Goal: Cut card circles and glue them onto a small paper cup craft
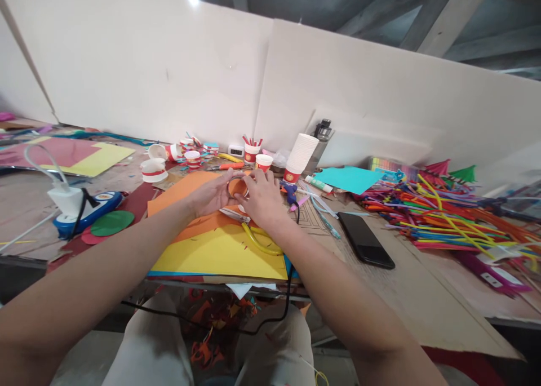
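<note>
Both hands meet over the sheets of coloured paper at the table's middle. My left hand (214,194) has its thumb and fingers curled round one side of a small round orange piece (236,187), which may be a cut paper cup. On the other side, my right hand (262,199) closes its fingers on the same piece and hides part of it. Just below lie scissors with yellow handles (258,244), on an orange sheet (173,197) and a yellow sheet (220,256). A blue glue gun (291,193) with a black cord rests beside my right hand.
A tall stack of paper cups (301,155) and a bottle (319,149) stand behind. Cut cups (154,171) sit back left. To the right are a black phone (366,240) and a pile of pipe cleaners (443,217). A blue power strip (88,212) lies left.
</note>
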Demonstrator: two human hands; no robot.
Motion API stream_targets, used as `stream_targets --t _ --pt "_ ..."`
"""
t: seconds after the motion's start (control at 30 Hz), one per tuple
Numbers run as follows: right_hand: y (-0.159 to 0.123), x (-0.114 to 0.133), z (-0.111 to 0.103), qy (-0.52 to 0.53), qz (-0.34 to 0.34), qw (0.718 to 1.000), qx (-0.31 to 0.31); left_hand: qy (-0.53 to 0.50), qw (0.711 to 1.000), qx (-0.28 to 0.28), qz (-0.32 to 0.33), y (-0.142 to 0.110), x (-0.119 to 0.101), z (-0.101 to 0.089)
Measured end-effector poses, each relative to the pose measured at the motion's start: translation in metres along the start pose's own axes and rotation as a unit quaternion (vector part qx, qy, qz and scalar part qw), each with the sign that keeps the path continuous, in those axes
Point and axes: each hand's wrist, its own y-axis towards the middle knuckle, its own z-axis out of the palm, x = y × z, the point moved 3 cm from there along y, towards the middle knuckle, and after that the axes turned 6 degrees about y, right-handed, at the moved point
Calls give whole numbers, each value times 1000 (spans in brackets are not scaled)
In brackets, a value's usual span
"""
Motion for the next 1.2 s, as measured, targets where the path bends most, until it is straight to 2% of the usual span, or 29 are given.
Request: stream_targets --t 0.23,0.67,0.93,1.2 --pt "2 3 -1 -29 -13 999 -8 -11 1000 19 -16 1 3 1" --pt "3 -18 -1 83 29 995 -50 -22 1000 -11 -12 -1 -1 4" --pt "1 -11 1 114 -23 993 -21 -37 999 2 -20 2 2 0" --pt "0 -7 0 128 -6 992 19 -32 999 20 -16 0 4 3"
